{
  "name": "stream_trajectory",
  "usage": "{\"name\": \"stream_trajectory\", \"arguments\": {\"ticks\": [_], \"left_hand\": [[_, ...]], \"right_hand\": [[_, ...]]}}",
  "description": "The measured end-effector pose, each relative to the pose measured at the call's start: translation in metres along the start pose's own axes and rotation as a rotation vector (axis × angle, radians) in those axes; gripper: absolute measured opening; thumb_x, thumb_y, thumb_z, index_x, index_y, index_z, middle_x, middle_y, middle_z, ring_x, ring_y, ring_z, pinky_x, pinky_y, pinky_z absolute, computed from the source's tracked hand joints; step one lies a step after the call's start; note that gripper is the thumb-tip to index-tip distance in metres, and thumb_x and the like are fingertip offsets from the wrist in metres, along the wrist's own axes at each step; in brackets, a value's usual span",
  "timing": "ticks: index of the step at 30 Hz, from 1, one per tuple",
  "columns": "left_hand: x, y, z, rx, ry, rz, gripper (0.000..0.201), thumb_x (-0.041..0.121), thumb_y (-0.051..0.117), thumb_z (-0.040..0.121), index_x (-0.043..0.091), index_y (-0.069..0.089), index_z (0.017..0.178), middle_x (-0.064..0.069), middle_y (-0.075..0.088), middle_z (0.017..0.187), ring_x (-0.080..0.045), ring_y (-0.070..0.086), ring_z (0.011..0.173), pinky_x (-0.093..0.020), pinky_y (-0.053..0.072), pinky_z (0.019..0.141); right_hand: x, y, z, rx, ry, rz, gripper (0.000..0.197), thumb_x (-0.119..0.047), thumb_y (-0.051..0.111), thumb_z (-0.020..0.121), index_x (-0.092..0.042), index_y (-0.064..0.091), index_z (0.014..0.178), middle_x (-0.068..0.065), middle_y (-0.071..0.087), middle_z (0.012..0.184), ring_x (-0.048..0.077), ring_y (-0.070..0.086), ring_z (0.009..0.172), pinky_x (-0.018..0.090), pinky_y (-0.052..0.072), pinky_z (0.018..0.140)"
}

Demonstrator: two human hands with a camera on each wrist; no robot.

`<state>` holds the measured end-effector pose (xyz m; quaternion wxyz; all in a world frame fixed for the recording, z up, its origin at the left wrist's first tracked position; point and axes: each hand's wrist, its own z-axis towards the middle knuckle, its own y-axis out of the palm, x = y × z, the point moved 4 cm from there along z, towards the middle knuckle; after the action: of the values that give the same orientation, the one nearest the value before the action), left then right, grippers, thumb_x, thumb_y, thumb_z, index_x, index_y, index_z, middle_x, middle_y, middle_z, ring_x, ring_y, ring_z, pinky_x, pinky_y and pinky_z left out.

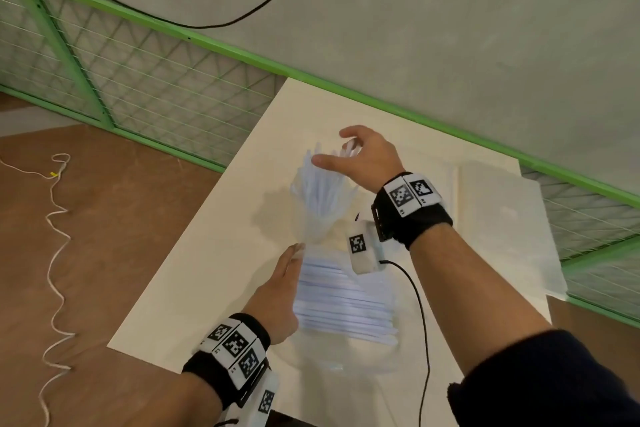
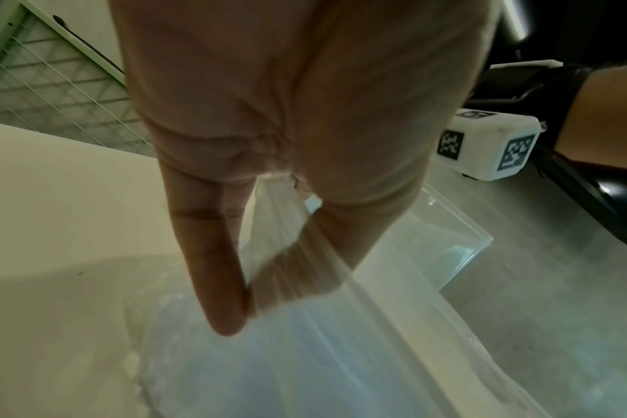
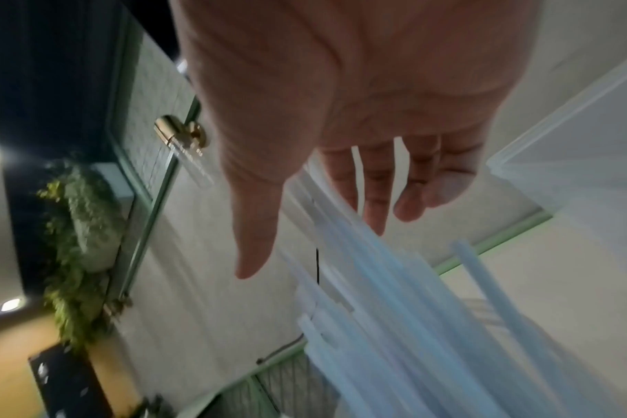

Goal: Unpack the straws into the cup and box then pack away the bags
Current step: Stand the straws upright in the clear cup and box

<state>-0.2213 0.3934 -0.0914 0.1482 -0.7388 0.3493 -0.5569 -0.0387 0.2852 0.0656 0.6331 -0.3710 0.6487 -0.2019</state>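
A fan of pale translucent straws (image 1: 322, 191) stands up out of a clear plastic bag (image 1: 308, 229) over the middle of the white table (image 1: 207, 253). My left hand (image 1: 291, 263) holds the bag's lower end. In the left wrist view its thumb and forefinger (image 2: 247, 305) pinch the clear film of the bag (image 2: 305, 353). My right hand (image 1: 343, 152) hovers at the straw tops with loosely spread fingers. The straws (image 3: 394, 311) run under its palm, and its thumb (image 3: 255, 240) is straight. More straws (image 1: 346, 302) lie flat in a clear box (image 2: 462, 234) beside my left hand.
Flat white sheets (image 1: 502, 218) lie at the table's right end. A green mesh fence (image 1: 156, 87) runs behind the table, with a black cable (image 1: 242, 15) above it. A white cord (image 1: 55, 236) snakes over the brown floor on the left.
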Motion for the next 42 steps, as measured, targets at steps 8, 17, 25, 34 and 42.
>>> {"name": "stream_trajectory", "arguments": {"ticks": [8, 17, 25, 34, 42], "left_hand": [[-0.006, -0.001, 0.002, -0.018, -0.011, -0.001, 0.110, -0.010, 0.052, 0.073, 0.031, -0.010, 0.154, 0.020, -0.018, 0.159, -0.027, 0.043, 0.135, -0.038, 0.048, 0.101], [-0.010, -0.006, 0.005, -0.027, -0.041, 0.041, 0.107, -0.009, 0.052, 0.075, 0.025, -0.011, 0.154, 0.016, -0.024, 0.157, -0.022, 0.051, 0.127, -0.030, 0.054, 0.087], [-0.015, -0.007, 0.006, -0.055, -0.001, -0.027, 0.111, -0.011, 0.052, 0.073, 0.031, -0.012, 0.154, 0.020, -0.022, 0.158, -0.023, 0.043, 0.135, -0.035, 0.050, 0.097], [-0.021, -0.007, 0.010, -0.082, 0.009, -0.008, 0.112, -0.008, 0.052, 0.073, 0.033, -0.014, 0.153, 0.030, -0.022, 0.151, -0.028, 0.054, 0.123, -0.037, 0.055, 0.087], [-0.018, -0.010, 0.011, -0.084, -0.021, 0.021, 0.111, -0.007, 0.054, 0.077, 0.034, -0.016, 0.152, 0.024, -0.023, 0.156, -0.022, 0.056, 0.121, -0.032, 0.054, 0.088]], "right_hand": [[-0.003, -0.017, -0.044, 0.401, -0.080, 0.263, 0.069, -0.045, 0.070, 0.086, -0.015, 0.043, 0.142, 0.002, 0.047, 0.139, 0.015, 0.049, 0.122, 0.039, 0.043, 0.105], [0.028, 0.079, -0.084, 0.153, -0.006, 0.143, 0.132, -0.062, 0.077, 0.070, -0.021, -0.017, 0.153, -0.006, -0.018, 0.162, 0.013, -0.017, 0.149, 0.041, 0.005, 0.123], [0.027, 0.081, -0.017, 0.171, -0.066, -0.050, 0.135, -0.072, 0.077, 0.058, -0.030, -0.007, 0.154, 0.004, -0.007, 0.164, 0.024, -0.006, 0.151, 0.045, 0.014, 0.120], [0.012, 0.089, 0.017, 0.101, -0.346, -0.070, 0.065, -0.031, 0.073, 0.081, -0.019, 0.045, 0.139, 0.005, 0.051, 0.130, 0.023, 0.051, 0.116, 0.042, 0.045, 0.098], [0.009, 0.097, 0.020, 0.190, -0.497, -0.107, 0.013, -0.016, 0.073, 0.084, -0.008, 0.065, 0.091, 0.005, 0.062, 0.093, 0.023, 0.059, 0.082, 0.025, 0.043, 0.073]]}}
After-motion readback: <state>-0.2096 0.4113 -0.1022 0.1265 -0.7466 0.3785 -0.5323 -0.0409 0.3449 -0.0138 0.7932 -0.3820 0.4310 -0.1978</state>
